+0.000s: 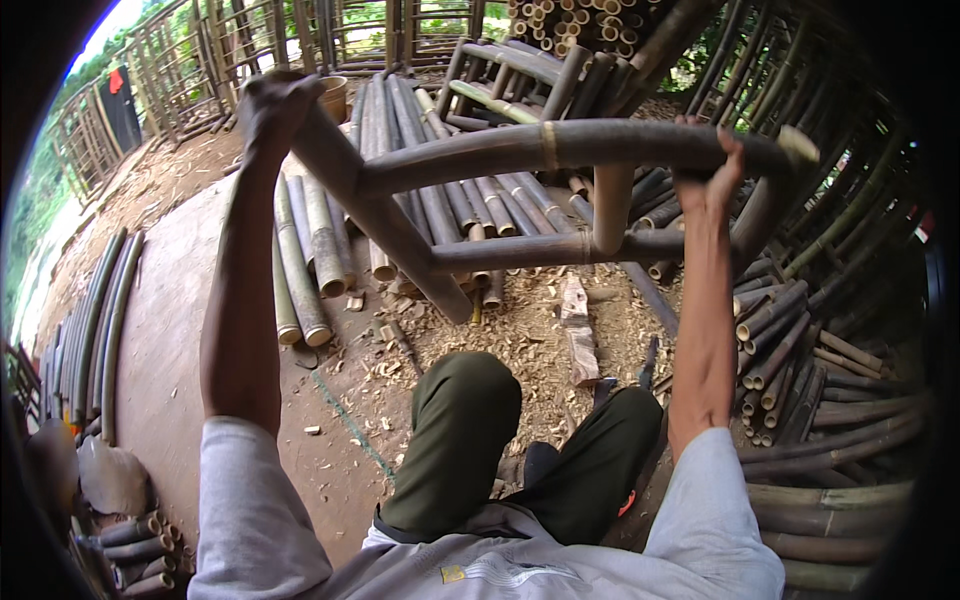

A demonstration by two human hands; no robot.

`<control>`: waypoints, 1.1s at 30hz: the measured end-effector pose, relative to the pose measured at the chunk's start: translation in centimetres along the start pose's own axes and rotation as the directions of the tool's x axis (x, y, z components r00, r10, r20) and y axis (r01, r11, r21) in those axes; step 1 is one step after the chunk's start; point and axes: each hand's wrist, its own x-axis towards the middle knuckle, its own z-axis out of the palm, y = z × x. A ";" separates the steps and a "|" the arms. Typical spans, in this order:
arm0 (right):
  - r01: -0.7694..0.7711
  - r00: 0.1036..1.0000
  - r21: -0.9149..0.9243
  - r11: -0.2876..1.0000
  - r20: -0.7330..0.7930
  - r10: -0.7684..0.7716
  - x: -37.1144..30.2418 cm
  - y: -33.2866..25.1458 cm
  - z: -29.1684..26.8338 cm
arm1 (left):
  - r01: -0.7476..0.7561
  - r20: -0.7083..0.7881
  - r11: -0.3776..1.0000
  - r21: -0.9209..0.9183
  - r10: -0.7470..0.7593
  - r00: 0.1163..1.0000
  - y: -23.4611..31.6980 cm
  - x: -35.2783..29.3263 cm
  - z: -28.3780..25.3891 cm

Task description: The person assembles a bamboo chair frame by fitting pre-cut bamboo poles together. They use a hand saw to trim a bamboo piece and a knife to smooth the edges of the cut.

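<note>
I hold up a bamboo frame in front of me with both arms stretched out. It has a thick upper rail, a thinner lower rail, a short pale upright between them and a slanting post at the left. My left hand is closed round the upper end of that post, slightly blurred. My right hand grips the upper rail near its right end, thumb on the near side. A joint at the far right is partly in shadow.
Cut bamboo poles lie beyond my knees, with more stacked at right. A pale split wood block rests among wood chips. Another bamboo frame stands behind. Poles lie at far left.
</note>
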 end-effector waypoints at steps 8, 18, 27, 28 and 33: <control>-0.454 0.890 -0.023 0.891 -0.065 0.452 -9.6 6.1 -8.3 | -0.142 0.053 0.970 0.195 0.135 0.989 2.0 2.1 -0.5; -0.395 0.790 -0.855 0.337 -0.129 0.600 -13.7 4.5 -7.0 | -0.043 0.185 0.975 0.220 0.002 0.983 -6.2 0.1 0.9; 0.230 0.955 -0.833 -0.503 0.294 -0.049 1.5 -8.1 -14.4 | -0.028 0.336 0.929 0.368 -0.105 0.936 1.1 0.2 6.5; 0.149 0.985 -0.799 -0.582 0.172 0.016 2.3 -7.4 -15.5 | -0.036 0.289 0.937 0.349 -0.070 0.955 2.2 -1.0 7.1; 0.026 0.993 -0.678 -0.735 -0.066 0.096 1.8 -6.6 -20.5 | 0.013 0.235 0.922 0.387 -0.112 0.965 2.1 -0.9 8.0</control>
